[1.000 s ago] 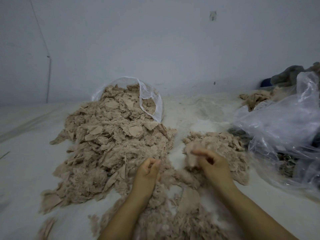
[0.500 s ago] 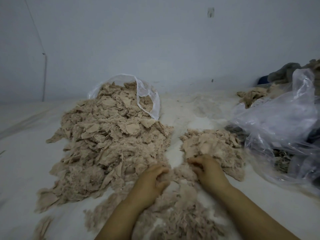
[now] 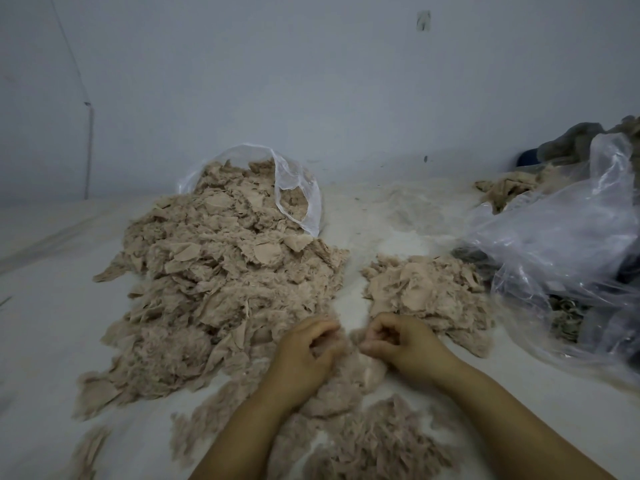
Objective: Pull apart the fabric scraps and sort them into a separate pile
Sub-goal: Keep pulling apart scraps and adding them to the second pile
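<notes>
A big heap of beige fabric scraps [image 3: 214, 289] spills from a clear bag [image 3: 298, 188] on the left. A smaller separate pile of scraps [image 3: 426, 292] lies to the right of it. More tangled scraps [image 3: 363, 441] lie close to me at the bottom. My left hand [image 3: 308, 355] and my right hand [image 3: 401, 341] sit close together between the piles, fingers curled. Both grip one clump of scraps [image 3: 349, 362] between them.
A large crumpled clear plastic bag [image 3: 561, 258] with dark contents fills the right side. Behind it lie beige rags [image 3: 505, 188] and grey cloth [image 3: 575, 140]. A pale wall [image 3: 311, 81] stands at the back, and the white floor sheet [image 3: 48, 306] spreads out to the left.
My right hand left the small right pile and came back toward me and leftward. Both hands have closed in on one clump between the piles.
</notes>
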`<act>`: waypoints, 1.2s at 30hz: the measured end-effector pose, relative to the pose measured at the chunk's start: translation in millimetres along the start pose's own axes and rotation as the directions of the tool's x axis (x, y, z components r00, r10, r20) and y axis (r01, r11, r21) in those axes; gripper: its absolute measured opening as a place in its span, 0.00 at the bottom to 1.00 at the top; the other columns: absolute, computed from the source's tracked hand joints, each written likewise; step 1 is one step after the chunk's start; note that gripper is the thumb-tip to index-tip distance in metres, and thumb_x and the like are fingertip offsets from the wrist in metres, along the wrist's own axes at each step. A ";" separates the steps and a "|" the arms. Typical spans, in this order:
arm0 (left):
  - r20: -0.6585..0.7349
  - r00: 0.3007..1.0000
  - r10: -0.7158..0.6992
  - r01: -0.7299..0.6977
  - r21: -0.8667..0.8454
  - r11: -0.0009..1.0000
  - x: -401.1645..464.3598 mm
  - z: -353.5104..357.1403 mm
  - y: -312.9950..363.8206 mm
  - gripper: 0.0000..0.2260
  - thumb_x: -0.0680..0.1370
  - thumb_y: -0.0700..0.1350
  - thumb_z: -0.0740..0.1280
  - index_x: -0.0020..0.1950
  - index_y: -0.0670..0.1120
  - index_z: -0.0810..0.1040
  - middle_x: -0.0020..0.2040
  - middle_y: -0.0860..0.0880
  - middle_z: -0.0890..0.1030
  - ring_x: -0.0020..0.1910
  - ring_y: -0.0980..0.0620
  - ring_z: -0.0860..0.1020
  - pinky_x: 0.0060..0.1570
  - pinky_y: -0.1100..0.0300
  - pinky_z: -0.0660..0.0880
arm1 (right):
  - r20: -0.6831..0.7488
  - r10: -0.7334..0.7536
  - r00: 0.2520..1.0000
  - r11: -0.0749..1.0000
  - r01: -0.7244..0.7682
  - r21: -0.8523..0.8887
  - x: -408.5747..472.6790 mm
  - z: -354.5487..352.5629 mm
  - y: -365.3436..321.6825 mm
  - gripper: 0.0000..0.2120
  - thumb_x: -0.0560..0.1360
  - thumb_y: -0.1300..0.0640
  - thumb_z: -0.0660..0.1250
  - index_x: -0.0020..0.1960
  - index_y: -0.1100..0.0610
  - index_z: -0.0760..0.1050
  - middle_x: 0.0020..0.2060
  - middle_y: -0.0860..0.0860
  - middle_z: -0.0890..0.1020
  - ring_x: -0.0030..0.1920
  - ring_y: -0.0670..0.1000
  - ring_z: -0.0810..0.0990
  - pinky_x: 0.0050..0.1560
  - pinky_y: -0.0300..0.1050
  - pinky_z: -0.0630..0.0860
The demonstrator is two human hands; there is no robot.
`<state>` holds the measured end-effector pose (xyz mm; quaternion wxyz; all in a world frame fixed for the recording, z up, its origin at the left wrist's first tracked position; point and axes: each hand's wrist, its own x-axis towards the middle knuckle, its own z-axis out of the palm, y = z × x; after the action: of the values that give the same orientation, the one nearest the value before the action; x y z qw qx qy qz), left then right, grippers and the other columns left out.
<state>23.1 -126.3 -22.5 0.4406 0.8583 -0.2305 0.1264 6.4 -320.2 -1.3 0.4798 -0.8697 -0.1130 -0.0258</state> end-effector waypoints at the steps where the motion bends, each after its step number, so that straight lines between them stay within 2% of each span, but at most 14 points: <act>1: 0.072 0.996 -0.049 0.056 -0.097 0.994 -0.5 0.2 2.6 0.16 0.74 0.47 0.71 0.61 0.55 0.77 0.55 0.64 0.76 0.55 0.68 0.74 0.52 0.78 0.67 | -0.001 -0.017 1.000 0.994 0.017 0.103 0.3 1.9 -0.9 0.08 0.72 0.60 0.73 0.37 0.52 0.76 0.30 0.45 0.78 0.32 0.44 0.75 0.36 0.36 0.72; 2: 0.166 0.982 -0.090 0.113 -0.135 0.984 -1.3 0.9 4.5 0.19 0.73 0.50 0.72 0.63 0.58 0.74 0.55 0.66 0.75 0.55 0.70 0.74 0.51 0.79 0.67 | -0.047 -0.021 0.999 0.983 0.029 0.183 1.0 4.0 -2.3 0.07 0.72 0.61 0.73 0.38 0.53 0.77 0.29 0.45 0.78 0.31 0.44 0.75 0.34 0.37 0.72; 4: 0.296 0.951 -0.093 0.109 -0.039 0.993 -3.3 4.2 3.6 0.19 0.72 0.50 0.73 0.63 0.57 0.75 0.52 0.66 0.76 0.53 0.69 0.74 0.48 0.80 0.67 | -0.264 0.030 0.964 0.967 0.038 0.250 6.0 2.9 -0.7 0.06 0.73 0.63 0.71 0.40 0.54 0.77 0.31 0.47 0.80 0.30 0.46 0.77 0.32 0.38 0.74; 6: 0.285 0.957 -0.055 0.036 0.069 0.997 -3.7 5.0 0.5 0.11 0.75 0.46 0.70 0.58 0.52 0.79 0.52 0.60 0.78 0.51 0.62 0.76 0.48 0.78 0.68 | -0.484 0.115 0.868 0.971 0.005 0.238 10.6 -3.5 4.2 0.06 0.75 0.62 0.69 0.45 0.53 0.75 0.37 0.49 0.81 0.34 0.48 0.81 0.36 0.41 0.77; 8: 0.226 0.973 -0.050 0.027 0.107 0.994 -3.8 4.0 -0.9 0.08 0.77 0.48 0.68 0.55 0.50 0.81 0.52 0.55 0.80 0.51 0.60 0.76 0.49 0.75 0.68 | -0.569 0.170 0.805 0.965 -0.017 0.263 12.7 -8.8 12.3 0.07 0.76 0.63 0.67 0.46 0.51 0.74 0.40 0.51 0.81 0.39 0.51 0.82 0.43 0.47 0.80; 11: 0.177 0.982 -0.062 0.042 0.115 0.993 -4.2 4.5 -2.0 0.08 0.77 0.50 0.67 0.53 0.51 0.81 0.49 0.57 0.80 0.48 0.61 0.76 0.47 0.74 0.70 | -0.529 0.196 0.826 0.950 -0.025 0.312 13.6 -7.5 17.3 0.10 0.76 0.66 0.65 0.42 0.52 0.76 0.37 0.54 0.82 0.36 0.52 0.82 0.43 0.51 0.81; 15: 0.122 0.992 0.003 -0.024 0.173 0.985 -1.7 5.6 -0.7 0.07 0.77 0.49 0.67 0.52 0.50 0.80 0.46 0.56 0.77 0.43 0.63 0.73 0.42 0.77 0.65 | -0.518 0.176 0.837 0.968 -0.052 0.244 15.6 -6.5 19.8 0.11 0.77 0.65 0.64 0.42 0.49 0.76 0.40 0.52 0.80 0.42 0.57 0.81 0.45 0.51 0.80; 18: 0.145 0.988 0.054 -0.086 0.222 0.971 7.2 10.2 7.5 0.15 0.76 0.54 0.67 0.60 0.50 0.77 0.51 0.56 0.74 0.48 0.59 0.71 0.45 0.76 0.64 | -0.467 0.098 0.879 0.990 -0.037 0.137 12.6 -7.0 19.6 0.12 0.77 0.64 0.64 0.43 0.47 0.76 0.39 0.49 0.80 0.39 0.49 0.81 0.40 0.41 0.78; 21: 0.256 0.966 0.026 -0.106 0.301 0.948 19.7 24.6 15.0 0.25 0.74 0.57 0.67 0.69 0.55 0.68 0.60 0.55 0.72 0.58 0.57 0.69 0.59 0.63 0.67 | -0.208 -0.016 0.978 0.993 -0.008 -0.114 9.0 3.7 18.0 0.09 0.76 0.62 0.65 0.50 0.49 0.78 0.43 0.45 0.80 0.40 0.42 0.78 0.40 0.26 0.72; 24: 0.235 0.971 0.035 -0.122 0.368 0.922 28.9 34.9 14.2 0.13 0.77 0.45 0.64 0.62 0.49 0.77 0.54 0.48 0.79 0.54 0.51 0.75 0.52 0.64 0.69 | -0.097 -0.006 0.995 0.949 -0.025 -0.314 9.9 5.3 21.8 0.14 0.77 0.60 0.65 0.62 0.53 0.76 0.49 0.47 0.79 0.45 0.42 0.74 0.42 0.23 0.67; 28: 0.049 0.994 -0.094 0.088 0.101 0.991 28.5 23.9 -1.0 0.04 0.73 0.39 0.71 0.45 0.47 0.83 0.42 0.54 0.82 0.41 0.59 0.78 0.42 0.78 0.67 | -0.134 0.017 0.991 0.920 -0.068 -0.385 14.1 -4.4 26.8 0.15 0.78 0.59 0.63 0.65 0.53 0.76 0.56 0.49 0.80 0.48 0.42 0.73 0.45 0.28 0.63; 31: 0.003 0.979 -0.202 0.201 -0.122 0.972 21.4 8.8 -3.7 0.11 0.71 0.37 0.73 0.37 0.53 0.80 0.38 0.58 0.81 0.37 0.63 0.77 0.39 0.75 0.71 | -0.187 0.032 0.982 0.932 -0.097 -0.349 15.8 -4.2 26.2 0.14 0.80 0.55 0.62 0.64 0.53 0.76 0.59 0.50 0.79 0.55 0.48 0.77 0.49 0.31 0.66; 33: 0.012 0.981 -0.193 0.192 -0.172 0.966 15.2 1.1 -0.2 0.12 0.72 0.36 0.72 0.38 0.54 0.80 0.40 0.58 0.81 0.38 0.65 0.78 0.40 0.75 0.71 | -0.170 0.029 0.985 0.936 -0.086 -0.341 15.4 -2.9 25.2 0.16 0.79 0.53 0.62 0.66 0.54 0.73 0.60 0.52 0.78 0.57 0.50 0.75 0.52 0.36 0.68; 36: 0.065 0.991 -0.120 0.128 -0.132 0.983 2.7 -13.1 6.3 0.08 0.75 0.40 0.70 0.44 0.54 0.81 0.45 0.59 0.82 0.44 0.68 0.78 0.45 0.77 0.71 | -0.159 0.001 0.987 0.917 -0.065 -0.393 12.7 -1.5 25.7 0.16 0.80 0.58 0.60 0.67 0.57 0.70 0.64 0.52 0.72 0.62 0.51 0.70 0.56 0.35 0.62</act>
<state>22.0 -119.5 -9.4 0.4982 0.8424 -0.1970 0.0583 24.5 -332.6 -19.8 0.3014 -0.9459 -0.0528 -0.1078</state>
